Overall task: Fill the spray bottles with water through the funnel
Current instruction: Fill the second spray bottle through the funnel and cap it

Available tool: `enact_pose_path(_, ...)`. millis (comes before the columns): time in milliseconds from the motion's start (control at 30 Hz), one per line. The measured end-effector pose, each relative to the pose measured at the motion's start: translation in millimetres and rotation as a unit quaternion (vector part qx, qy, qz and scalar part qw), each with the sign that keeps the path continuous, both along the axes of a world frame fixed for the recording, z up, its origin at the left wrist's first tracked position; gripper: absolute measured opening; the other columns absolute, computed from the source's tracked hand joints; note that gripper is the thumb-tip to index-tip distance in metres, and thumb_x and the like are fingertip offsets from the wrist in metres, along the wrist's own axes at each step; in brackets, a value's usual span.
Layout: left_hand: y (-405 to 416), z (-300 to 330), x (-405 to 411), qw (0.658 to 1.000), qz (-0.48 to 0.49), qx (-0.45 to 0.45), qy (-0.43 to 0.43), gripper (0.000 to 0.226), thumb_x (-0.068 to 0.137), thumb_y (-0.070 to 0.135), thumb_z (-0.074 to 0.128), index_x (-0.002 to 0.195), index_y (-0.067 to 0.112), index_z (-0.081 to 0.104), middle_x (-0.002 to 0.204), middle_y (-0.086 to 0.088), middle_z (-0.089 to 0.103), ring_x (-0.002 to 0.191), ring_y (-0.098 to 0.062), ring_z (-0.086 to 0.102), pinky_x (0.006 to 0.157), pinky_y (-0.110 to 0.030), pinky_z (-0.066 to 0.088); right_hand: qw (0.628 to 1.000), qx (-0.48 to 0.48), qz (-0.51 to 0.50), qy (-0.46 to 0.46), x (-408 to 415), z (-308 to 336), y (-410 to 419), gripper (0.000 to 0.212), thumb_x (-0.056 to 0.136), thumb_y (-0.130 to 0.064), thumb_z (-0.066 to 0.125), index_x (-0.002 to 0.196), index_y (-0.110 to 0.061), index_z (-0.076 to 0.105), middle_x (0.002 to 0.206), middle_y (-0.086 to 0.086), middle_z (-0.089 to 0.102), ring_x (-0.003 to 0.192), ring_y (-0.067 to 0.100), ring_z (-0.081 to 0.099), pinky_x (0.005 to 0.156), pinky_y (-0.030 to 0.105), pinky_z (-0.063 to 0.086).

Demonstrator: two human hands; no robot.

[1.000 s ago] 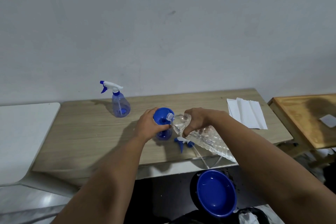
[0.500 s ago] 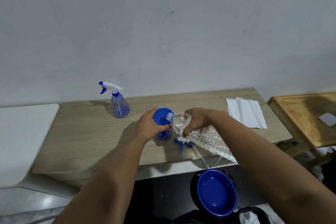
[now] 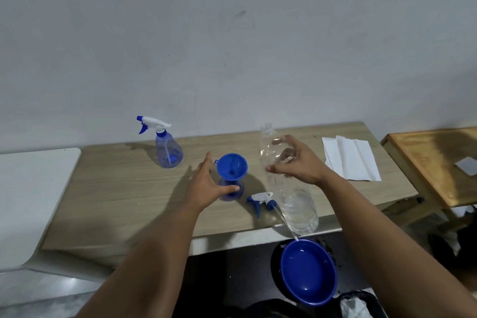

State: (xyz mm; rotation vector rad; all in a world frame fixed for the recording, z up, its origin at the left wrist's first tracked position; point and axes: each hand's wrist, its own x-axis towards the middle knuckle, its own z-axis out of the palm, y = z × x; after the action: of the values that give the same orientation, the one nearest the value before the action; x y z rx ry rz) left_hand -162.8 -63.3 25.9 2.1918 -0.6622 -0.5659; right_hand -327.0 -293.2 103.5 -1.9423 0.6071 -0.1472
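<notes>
Where it was tipped into the funnel [image 3: 231,167] a second ago, the clear bottle [image 3: 286,183] now stands upright on the table [image 3: 124,188]. Right hand [image 3: 296,162] is spread around it, barely touching. Left hand [image 3: 206,186] has let go, open beside the spray bottle [image 3: 230,191] under the funnel.

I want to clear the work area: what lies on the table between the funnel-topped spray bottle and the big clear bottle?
In the head view, a loose spray trigger head lies between the funnel-topped spray bottle and the clear bottle, near the table's front edge.
</notes>
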Motion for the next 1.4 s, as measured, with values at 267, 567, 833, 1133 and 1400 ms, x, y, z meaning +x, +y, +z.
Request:
enact_pose_path(267, -11, -17, -3, 0.997, -0.029, 0.002, 0.066, 0.076, 0.065, 0.033, 0.093, 0.13, 0.026, 0.054, 0.117, 0.018, 0.058, 0.106, -0.003, 0.054, 0.072, -0.008, 0.036, 0.976, 0.015, -0.162, -0.143, 23, -7, -33, 0.07, 0.068, -0.027, 0.097, 0.124, -0.028, 0.054, 0.114, 0.015, 0.07, 0.087, 0.015, 0.07, 0.088, 0.037, 0.062)
enact_pose_path(567, -30, -34, -6, 0.994, 0.021, 0.014, 0.102, 0.041, 0.072, 0.022, 0.089, 0.106, 0.017, 0.067, 0.09, 0.009, 0.069, 0.075, 0.004, 0.058, 0.06, -0.008, 0.04, 0.952, -0.027, -0.259, -0.163, 71, -43, -44, 0.079, 0.073, -0.028, 0.096, 0.132, -0.028, 0.044, 0.127, 0.003, 0.064, 0.115, 0.01, 0.064, 0.097, 0.023, 0.052)
enact_pose_path(833, -30, -47, -2, 0.994, 0.051, 0.052, 0.086, 0.034, 0.079, 0.029, 0.083, 0.104, 0.013, 0.066, 0.091, -0.002, 0.073, 0.082, -0.019, 0.067, 0.076, -0.034, 0.054, 0.957, -0.05, -0.252, -0.135, 89, -52, -43, 0.08, 0.072, -0.035, 0.095, 0.131, -0.033, 0.041, 0.124, 0.0, 0.064, 0.112, 0.011, 0.065, 0.09, 0.022, 0.05)
enact_pose_path(1133, -30, -45, -4, 0.993, 0.054, 0.05, 0.096, 0.031, 0.081, 0.026, 0.081, 0.107, 0.017, 0.065, 0.09, 0.0, 0.072, 0.083, -0.018, 0.067, 0.071, -0.028, 0.049, 0.959, -0.07, -0.253, -0.103, 69, -51, -26, 0.087, 0.071, -0.042, 0.093, 0.139, -0.037, 0.04, 0.119, -0.003, 0.066, 0.106, 0.012, 0.067, 0.093, 0.037, 0.058)
enact_pose_path(1400, -30, -49, 0, 0.993, 0.053, 0.054, 0.091, 0.033, 0.079, 0.031, 0.083, 0.104, 0.017, 0.067, 0.088, 0.0, 0.073, 0.082, -0.02, 0.068, 0.077, -0.036, 0.054, 0.963, 0.0, -0.264, -0.063, 42, -56, 5, 0.126, 0.074, -0.034, 0.095, 0.166, -0.03, 0.009, 0.16, 0.005, 0.044, 0.144, 0.016, 0.044, 0.116, 0.034, 0.04)
